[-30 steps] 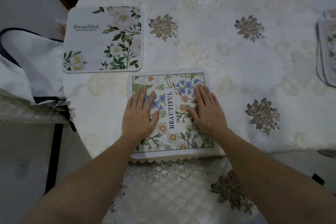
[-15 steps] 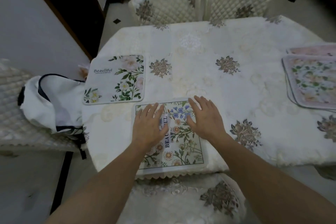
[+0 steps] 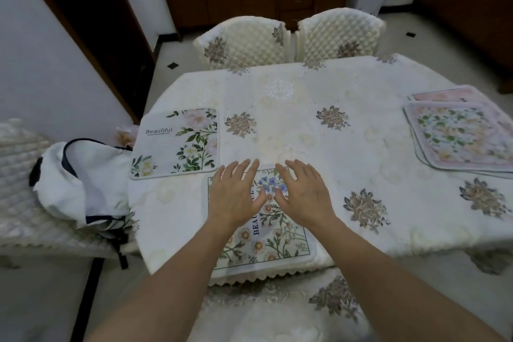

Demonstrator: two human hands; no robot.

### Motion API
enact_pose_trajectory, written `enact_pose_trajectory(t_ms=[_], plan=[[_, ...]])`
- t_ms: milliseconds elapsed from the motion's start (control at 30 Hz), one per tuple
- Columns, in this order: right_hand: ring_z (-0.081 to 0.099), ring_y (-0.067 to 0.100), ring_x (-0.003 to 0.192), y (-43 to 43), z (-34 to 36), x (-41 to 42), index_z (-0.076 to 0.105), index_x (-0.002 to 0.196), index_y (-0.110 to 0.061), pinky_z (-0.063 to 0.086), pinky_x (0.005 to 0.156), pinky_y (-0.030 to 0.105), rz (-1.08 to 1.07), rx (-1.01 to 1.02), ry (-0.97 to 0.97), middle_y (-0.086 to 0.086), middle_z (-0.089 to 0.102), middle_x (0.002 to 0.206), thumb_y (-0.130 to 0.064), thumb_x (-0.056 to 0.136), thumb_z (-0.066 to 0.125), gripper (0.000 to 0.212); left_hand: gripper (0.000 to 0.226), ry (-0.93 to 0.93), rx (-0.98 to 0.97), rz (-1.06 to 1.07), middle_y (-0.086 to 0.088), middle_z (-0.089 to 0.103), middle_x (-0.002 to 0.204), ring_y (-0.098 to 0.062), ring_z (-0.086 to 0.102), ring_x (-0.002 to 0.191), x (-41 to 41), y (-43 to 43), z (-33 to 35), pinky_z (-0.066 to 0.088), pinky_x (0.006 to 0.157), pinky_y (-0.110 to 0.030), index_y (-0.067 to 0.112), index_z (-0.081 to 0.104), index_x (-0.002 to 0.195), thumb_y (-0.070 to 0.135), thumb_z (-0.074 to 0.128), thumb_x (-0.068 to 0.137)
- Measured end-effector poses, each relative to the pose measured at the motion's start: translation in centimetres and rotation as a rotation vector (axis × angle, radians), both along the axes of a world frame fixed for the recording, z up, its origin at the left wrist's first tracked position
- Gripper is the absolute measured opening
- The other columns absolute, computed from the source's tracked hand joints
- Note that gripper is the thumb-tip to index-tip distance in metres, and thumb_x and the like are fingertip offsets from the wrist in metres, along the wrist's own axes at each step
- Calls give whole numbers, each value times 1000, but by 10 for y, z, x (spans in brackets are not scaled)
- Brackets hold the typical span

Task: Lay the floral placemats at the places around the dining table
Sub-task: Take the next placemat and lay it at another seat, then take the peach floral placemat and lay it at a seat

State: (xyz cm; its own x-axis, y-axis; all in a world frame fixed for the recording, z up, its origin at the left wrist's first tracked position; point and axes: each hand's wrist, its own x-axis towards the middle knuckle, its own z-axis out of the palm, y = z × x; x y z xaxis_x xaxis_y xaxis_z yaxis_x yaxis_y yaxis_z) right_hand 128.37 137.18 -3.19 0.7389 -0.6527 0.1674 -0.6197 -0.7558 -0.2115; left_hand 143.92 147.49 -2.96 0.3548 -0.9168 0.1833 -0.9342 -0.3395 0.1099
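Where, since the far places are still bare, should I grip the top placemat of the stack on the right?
Pinch the top placemat at its near left corner, coming from the left. It lies flat, and the mats beneath fan out there, so its edge probably lifts alone.

Placemat stack cut by right edge, daisy placemat lettering partly covered
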Motion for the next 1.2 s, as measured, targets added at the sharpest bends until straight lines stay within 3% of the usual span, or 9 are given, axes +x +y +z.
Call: enact_pose_trajectory(t_ms=[300, 533, 633, 800, 967, 1200], plan=[[51, 30, 128, 8, 3, -89, 54, 136, -15, 40, 109, 47, -304, -62, 35, 10, 57, 136, -41, 88, 51, 55, 68, 44, -13, -252, -3, 60, 136, -26, 55, 124, -49, -35, -9, 40, 108, -48, 21, 49, 142, 56, 42, 85], [56, 33, 121, 30, 18, -208, 61, 130, -12, 44, 103, 48, -674, -87, 27, 14, 62, 128, -43, 84, 43, 59, 65, 33, -2, -591, -3, 60, 135, -27, 55, 123, -141, -79, 1, 42, 104, -48, 19, 51, 140, 55, 42, 86], [58, 34, 117, 43, 22, -253, 62, 127, -10, 48, 98, 48, -796, -137, 3, 15, 63, 125, -40, 81, 49, 56, 65, 29, -17, -720, -1, 59, 137, -26, 53, 125, -186, -93, 8, 40, 105, -46, 22, 51, 140, 55, 43, 84], [59, 35, 107, 65, 23, -316, 64, 120, -7, 49, 92, 47, -948, -229, -44, 17, 64, 118, -34, 80, 57, 49, 64, -6, -17, -889, -1, 58, 139, -26, 53, 125, -252, -111, 13, 39, 105, -44, 23, 49, 141, 56, 44, 86], [57, 33, 116, 76, 17, -370, 60, 128, -8, 47, 98, 49, -1092, -173, 22, 15, 62, 124, -35, 81, 58, 54, 63, -7, -46, -1049, -3, 61, 134, -28, 57, 119, -323, -125, 16, 43, 100, -43, 20, 54, 137, 52, 43, 84], [57, 32, 115, 55, 2, -449, 59, 129, -11, 47, 98, 47, -1201, -139, 41, 14, 61, 125, -39, 84, 50, 54, 66, -26, 5, -1127, 1, 54, 142, -23, 50, 128, -419, -163, 6, 36, 108, -41, 25, 47, 142, 58, 41, 85]])
